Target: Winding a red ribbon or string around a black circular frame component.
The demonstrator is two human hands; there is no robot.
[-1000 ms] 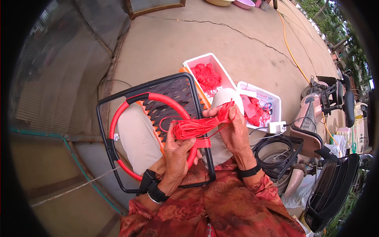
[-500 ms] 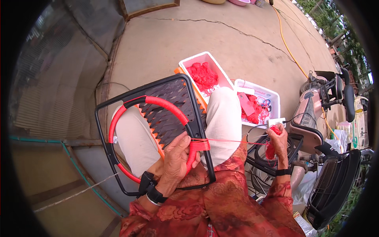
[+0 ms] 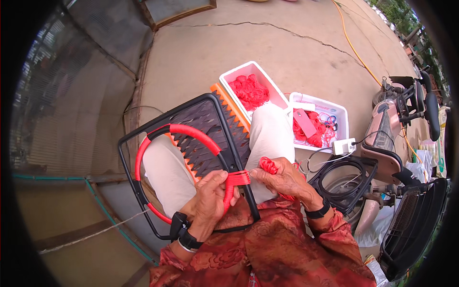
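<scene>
A black rectangular frame with a round inner ring lies tilted across my knees. Red cord covers several stretches of the ring, leaving black parts between them. At the near right, flat turns of red cord bind the ring to the frame's side bar. My left hand is closed around the ring just left of these turns, its thumb on top. Right beside the turns, my right hand is closed on a small bundle of red cord. Its fingertips meet the bar's edge; the working strand is mostly hidden.
Beyond my knees stand two white tubs of red cord; the right one also holds a red phone-like slab and scissors. An orange-edged, black-woven piece lies under the frame. A scooter stands right.
My right hand has come in from the far right to the bound bar, bringing the cord bundle. The strand that stretched taut between the hands no longer shows. My left hand keeps its hold.
</scene>
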